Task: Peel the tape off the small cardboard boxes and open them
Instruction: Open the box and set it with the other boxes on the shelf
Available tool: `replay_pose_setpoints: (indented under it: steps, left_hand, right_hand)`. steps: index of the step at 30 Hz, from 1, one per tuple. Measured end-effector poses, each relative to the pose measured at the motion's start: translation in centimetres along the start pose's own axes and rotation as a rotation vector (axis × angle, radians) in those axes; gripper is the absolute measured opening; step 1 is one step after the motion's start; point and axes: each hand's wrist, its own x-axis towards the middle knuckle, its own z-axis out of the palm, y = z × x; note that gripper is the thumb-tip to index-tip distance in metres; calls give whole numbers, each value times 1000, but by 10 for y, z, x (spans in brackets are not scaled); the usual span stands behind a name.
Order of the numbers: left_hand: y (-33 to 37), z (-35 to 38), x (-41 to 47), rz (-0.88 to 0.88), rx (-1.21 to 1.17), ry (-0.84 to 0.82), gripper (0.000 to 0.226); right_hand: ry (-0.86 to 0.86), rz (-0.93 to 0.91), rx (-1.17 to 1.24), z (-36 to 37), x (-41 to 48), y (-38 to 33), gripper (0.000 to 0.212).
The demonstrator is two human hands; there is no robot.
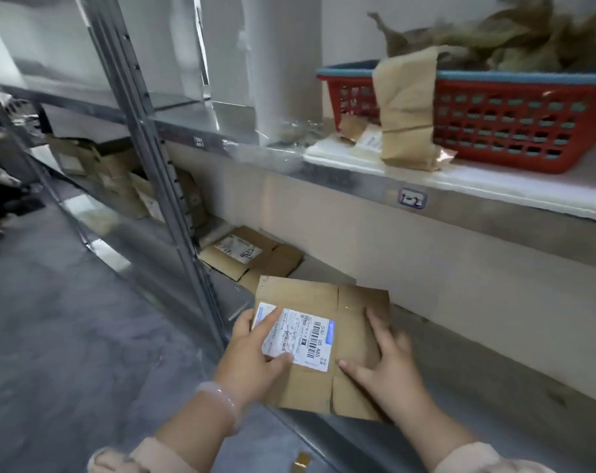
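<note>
Cardboard, flattened and brown, the box (354,336) is held in the air in front of the lower metal shelf (358,189); its white label (307,339) faces up; the left grip (252,360), a bare hand with a pale bracelet (221,401) on its wrist, pinches the box's left edge, thumb and forefinger on the label; the right grip (388,367) holds the right edge, thumb and forefinger spread on top; a red basket (515,131) sits on the shelf above; more flat boxes (249,254) lie farther back.
</note>
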Motion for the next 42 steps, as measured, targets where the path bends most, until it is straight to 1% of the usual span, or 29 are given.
replay_pose_setpoints:
  steps: [6, 9, 12, 15, 17, 20, 22, 26, 29, 32, 34, 36, 38, 39, 40, 42]
  left_hand:
    - [-46, -56, 64, -19, 69, -33, 72]
    - [-62, -73, 107, -19, 115, -23, 70]
    - [-75, -91, 154, -59, 159, -32, 69]
    - [-85, -106, 198, -79, 252, -63, 67]
    - [-91, -116, 224, -57, 304, -74, 70]
    - [-101, -129, 264, -46, 384, -95, 76]
    - [-109, -131, 286, -23, 428, -108, 79]
    - [-134, -126, 327, -23, 486, -225, 82]
    - [-145, -118, 361, 79, 589, -289, 78]
    - [-156, -114, 379, 193, 692, -388, 71]
    - [-161, -114, 382, 349, 684, -496, 69]
    - [-169, -111, 385, 488, 665, -599, 69]
    - [-179, -108, 385, 589, 728, -697, 69]
    - [-184, -107, 385, 650, 768, -719, 68]
    - [-190, -103, 388, 693, 811, -700, 67]
    - [-184, -108, 393, 661, 881, -752, 67]
  right_hand:
    - [3, 80, -39, 71, 49, -47, 98]
    - [-28, 89, -27, 96, 85, -58, 97]
    - [-33, 61, -49, 124, 126, -69, 95]
    - [-58, 104, -56, 149, 167, -84, 94]
    - [-52, 103, -60, 164, 190, -95, 95]
    - [-31, 105, -132, 182, 225, -109, 96]
    - [-72, 155, -124, 191, 244, -113, 96]
    - [-159, 240, -181, 207, 269, -109, 99]
    - [-215, 269, -282, 222, 280, -107, 92]
    - [-190, 229, -424, 240, 281, -104, 83]
    - [-187, 226, -507, 250, 278, -109, 77]
    - [-140, 177, -641, 261, 273, -115, 69]
    - [-143, 205, -670, 270, 270, -109, 68]
    - [-141, 197, -686, 274, 269, -103, 69]
    - [-158, 206, -711, 277, 268, -98, 69]
    - [-171, 221, -750, 277, 270, -98, 70]
